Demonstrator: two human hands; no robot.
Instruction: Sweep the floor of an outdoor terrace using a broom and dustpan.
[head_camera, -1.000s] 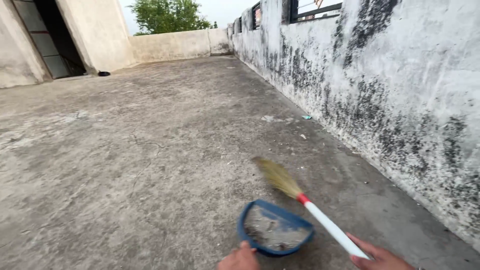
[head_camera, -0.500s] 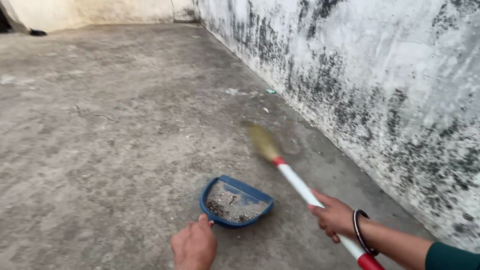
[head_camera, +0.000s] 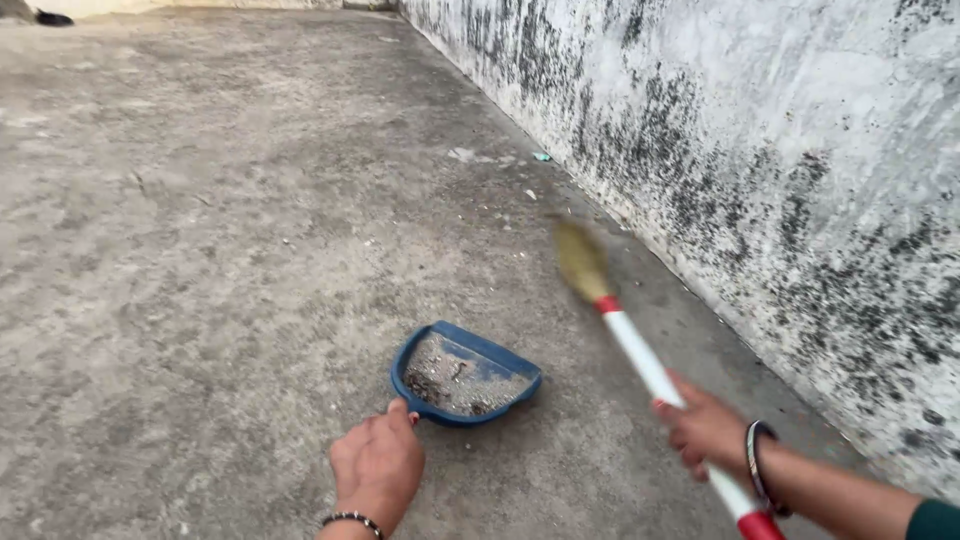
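Since the earlier frame the grass broom with its white and red plastic stick (head_camera: 640, 350) has swung out to the right of the round blue plastic dustpan (head_camera: 465, 373) — its blurry bristles now sit closer to the stained white wall (head_camera: 800, 170).

Head view: the left hand (head_camera: 377, 465) curls on the dustpan's handle, pan flat on the concrete floor (head_camera: 200, 250), grit inside. The right hand (head_camera: 708, 432) wraps the stick. This looks like mid-sweep — next, bristles should pull dirt toward the pan's open lip.

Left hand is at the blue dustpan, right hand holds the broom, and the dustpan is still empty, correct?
Not quite: the head view shows the blue dustpan already holds grit and debris. The rest stands: the left hand is at its near edge, and the right hand grips the broom.
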